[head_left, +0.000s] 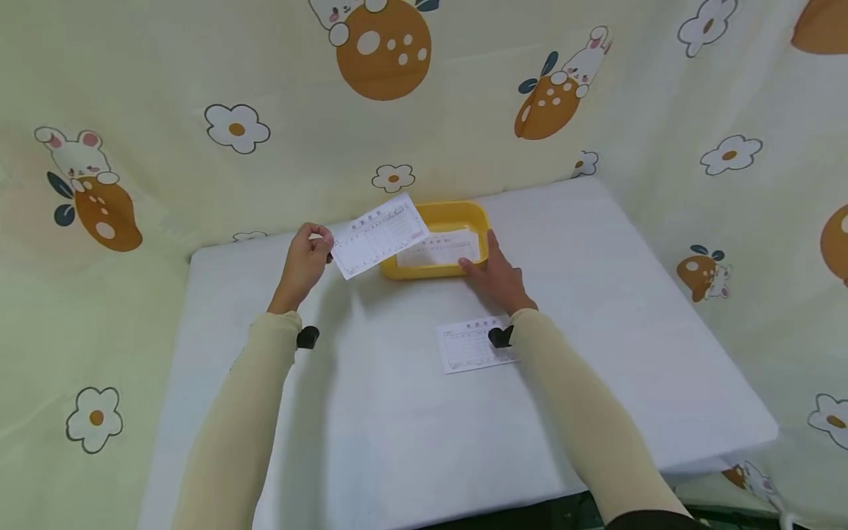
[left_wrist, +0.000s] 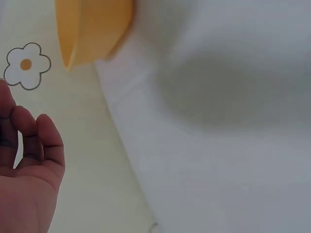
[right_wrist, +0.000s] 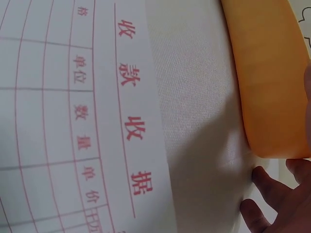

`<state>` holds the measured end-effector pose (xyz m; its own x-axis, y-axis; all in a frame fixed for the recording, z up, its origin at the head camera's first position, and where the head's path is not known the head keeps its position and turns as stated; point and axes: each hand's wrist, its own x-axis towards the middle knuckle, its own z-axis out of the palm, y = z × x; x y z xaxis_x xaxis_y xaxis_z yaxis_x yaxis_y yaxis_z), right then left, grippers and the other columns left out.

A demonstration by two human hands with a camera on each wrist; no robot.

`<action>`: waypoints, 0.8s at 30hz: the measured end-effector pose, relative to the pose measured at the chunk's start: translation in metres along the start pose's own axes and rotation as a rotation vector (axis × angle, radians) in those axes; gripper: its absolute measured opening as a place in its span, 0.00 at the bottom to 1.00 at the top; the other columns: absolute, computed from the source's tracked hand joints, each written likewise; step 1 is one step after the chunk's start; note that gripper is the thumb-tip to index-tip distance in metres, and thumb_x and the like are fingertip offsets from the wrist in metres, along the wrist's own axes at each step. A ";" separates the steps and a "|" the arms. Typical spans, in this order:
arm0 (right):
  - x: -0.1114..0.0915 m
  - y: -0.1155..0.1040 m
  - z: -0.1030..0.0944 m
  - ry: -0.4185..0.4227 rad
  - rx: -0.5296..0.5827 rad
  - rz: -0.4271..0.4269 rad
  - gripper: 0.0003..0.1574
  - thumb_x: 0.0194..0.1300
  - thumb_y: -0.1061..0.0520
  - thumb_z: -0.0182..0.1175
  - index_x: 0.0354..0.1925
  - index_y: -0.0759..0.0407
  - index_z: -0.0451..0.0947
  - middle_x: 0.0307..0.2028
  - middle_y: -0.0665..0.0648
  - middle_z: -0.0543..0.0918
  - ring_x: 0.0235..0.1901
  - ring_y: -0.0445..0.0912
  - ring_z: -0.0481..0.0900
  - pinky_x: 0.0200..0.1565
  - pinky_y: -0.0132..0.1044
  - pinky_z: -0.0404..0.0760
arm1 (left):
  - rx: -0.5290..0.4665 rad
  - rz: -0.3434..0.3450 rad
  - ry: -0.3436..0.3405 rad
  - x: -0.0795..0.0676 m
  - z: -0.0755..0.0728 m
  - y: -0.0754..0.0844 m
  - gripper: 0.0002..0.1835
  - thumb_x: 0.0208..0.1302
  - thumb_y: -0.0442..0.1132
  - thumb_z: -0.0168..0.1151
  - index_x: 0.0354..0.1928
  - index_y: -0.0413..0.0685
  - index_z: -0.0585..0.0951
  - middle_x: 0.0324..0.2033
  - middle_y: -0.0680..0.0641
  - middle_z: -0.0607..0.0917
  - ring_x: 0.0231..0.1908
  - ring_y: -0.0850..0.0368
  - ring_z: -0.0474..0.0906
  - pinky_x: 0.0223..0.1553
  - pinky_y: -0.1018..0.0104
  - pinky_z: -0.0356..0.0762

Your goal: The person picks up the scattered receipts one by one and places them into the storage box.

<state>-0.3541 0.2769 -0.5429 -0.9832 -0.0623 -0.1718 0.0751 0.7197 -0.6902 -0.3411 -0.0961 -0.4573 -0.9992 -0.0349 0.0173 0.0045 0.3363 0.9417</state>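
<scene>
My left hand pinches the left edge of a printed receipt slip, held tilted above the table with its right end over the left part of a yellow plastic tray. In the left wrist view the fingers are curled, and the slip is out of sight. My right hand grips the tray's front right corner, thumb at the front rim and fingers along the right side. Inside the tray lies another receipt slip, partly covered by the raised one. A further receipt slip lies flat below my right wrist.
A white cloth covers the table. Behind it hangs a pale yellow curtain with flowers and rabbits, close to the tray's back side. Dark wrist devices sit on both arms. The table's right edge slants toward the front right.
</scene>
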 end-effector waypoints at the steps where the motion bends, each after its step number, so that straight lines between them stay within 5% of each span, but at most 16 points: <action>1: 0.000 -0.004 0.004 -0.002 0.001 -0.005 0.69 0.74 0.20 0.51 0.87 0.49 0.25 0.86 0.58 0.42 0.82 0.63 0.51 0.75 0.71 0.40 | 0.011 -0.003 0.002 0.006 -0.002 0.005 0.10 0.85 0.33 0.48 0.58 0.33 0.70 0.43 0.35 0.82 0.41 0.45 0.77 0.47 0.61 0.76; 10: -0.005 -0.029 0.036 0.014 -0.030 -0.061 0.67 0.75 0.21 0.51 0.88 0.51 0.30 0.85 0.56 0.47 0.79 0.61 0.61 0.72 0.66 0.52 | 0.031 -0.076 -0.015 0.035 0.002 0.024 0.11 0.86 0.37 0.49 0.61 0.37 0.70 0.45 0.39 0.79 0.41 0.49 0.75 0.50 0.61 0.77; 18: -0.010 -0.052 0.051 0.005 -0.027 -0.119 0.65 0.76 0.22 0.51 0.88 0.49 0.30 0.85 0.56 0.48 0.78 0.60 0.62 0.70 0.65 0.55 | 0.005 -0.129 -0.020 0.032 0.008 0.011 0.11 0.86 0.36 0.50 0.61 0.37 0.70 0.45 0.39 0.79 0.48 0.37 0.77 0.57 0.52 0.78; 24: -0.012 -0.060 0.058 -0.011 -0.021 -0.141 0.65 0.76 0.23 0.51 0.88 0.49 0.29 0.85 0.56 0.48 0.78 0.61 0.62 0.71 0.69 0.52 | 0.079 -0.157 0.005 0.025 0.008 -0.001 0.14 0.86 0.38 0.51 0.63 0.36 0.73 0.51 0.37 0.80 0.55 0.35 0.77 0.51 0.60 0.76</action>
<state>-0.3373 0.1942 -0.5403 -0.9817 -0.1718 -0.0818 -0.0678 0.7177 -0.6931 -0.3663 -0.0896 -0.4606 -0.9872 -0.0975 -0.1260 -0.1547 0.3991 0.9038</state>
